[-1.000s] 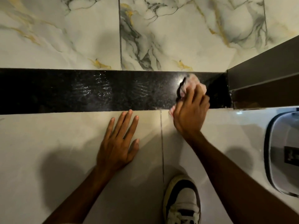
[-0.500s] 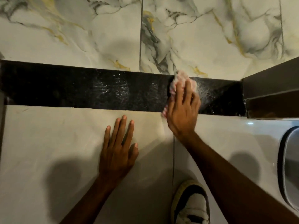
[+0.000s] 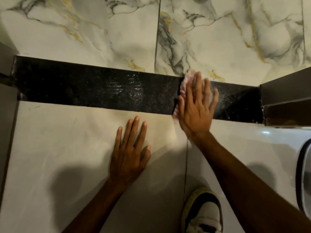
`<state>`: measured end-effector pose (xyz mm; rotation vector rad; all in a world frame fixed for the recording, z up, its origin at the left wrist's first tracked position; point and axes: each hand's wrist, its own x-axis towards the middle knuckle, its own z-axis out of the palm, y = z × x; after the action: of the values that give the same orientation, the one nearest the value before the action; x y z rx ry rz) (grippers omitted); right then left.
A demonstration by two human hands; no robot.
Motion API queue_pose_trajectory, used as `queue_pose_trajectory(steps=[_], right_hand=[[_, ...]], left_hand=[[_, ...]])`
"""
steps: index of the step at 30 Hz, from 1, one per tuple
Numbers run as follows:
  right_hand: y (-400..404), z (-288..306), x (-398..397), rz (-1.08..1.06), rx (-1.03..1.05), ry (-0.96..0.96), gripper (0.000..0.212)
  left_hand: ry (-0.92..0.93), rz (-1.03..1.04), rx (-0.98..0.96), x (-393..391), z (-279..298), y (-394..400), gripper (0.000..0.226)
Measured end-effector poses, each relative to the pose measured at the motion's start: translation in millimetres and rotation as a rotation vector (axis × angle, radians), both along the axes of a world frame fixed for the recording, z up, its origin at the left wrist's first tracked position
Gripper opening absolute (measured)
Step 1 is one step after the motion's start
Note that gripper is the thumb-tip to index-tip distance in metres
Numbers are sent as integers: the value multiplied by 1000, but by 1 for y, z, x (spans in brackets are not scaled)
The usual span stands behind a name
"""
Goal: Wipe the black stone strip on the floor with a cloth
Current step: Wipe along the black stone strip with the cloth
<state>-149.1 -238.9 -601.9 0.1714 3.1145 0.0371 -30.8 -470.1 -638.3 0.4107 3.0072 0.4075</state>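
Your right hand (image 3: 195, 108), fingers (image 3: 197, 84) spread flat, presses the cloth (image 3: 182, 86) onto the strip (image 3: 101, 91) right of centre; your left hand (image 3: 129, 152) lies open on the floor (image 3: 58, 148).

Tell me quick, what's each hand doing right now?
Left hand: open, flat on the pale floor tile, holding nothing.
Right hand: open and flat, pressing the cloth onto the black stone strip.

black speckled stone strip (image 3: 101, 93) | pale pink-and-white patterned cloth (image 3: 183, 84) | white marble tile, grey and gold veins (image 3: 84, 31) | plain cream floor tile (image 3: 67, 148) | white-black-yellowish sneaker (image 3: 203, 214)
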Motion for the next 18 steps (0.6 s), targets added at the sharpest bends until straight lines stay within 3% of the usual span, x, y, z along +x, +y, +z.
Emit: queue_pose_trajectory(steps=[4, 9, 14, 16, 18], right_hand=[[-25, -9, -7, 89, -288, -15, 64], [2, 1, 68, 81, -246, -62, 66], [-23, -2, 15, -136, -248, -2, 69], [-59, -6, -15, -33, -268, 44, 67], [-91, -10, -15, 208, -281, 56, 65]], left_hand=[[1, 1, -3, 1, -1, -1, 72], [-19, 55, -6, 2, 6, -10, 71], [3, 89, -11, 2, 3, -9, 72], [8, 93, 6, 2, 1, -10, 72], [3, 110, -11, 6, 0, -17, 71]])
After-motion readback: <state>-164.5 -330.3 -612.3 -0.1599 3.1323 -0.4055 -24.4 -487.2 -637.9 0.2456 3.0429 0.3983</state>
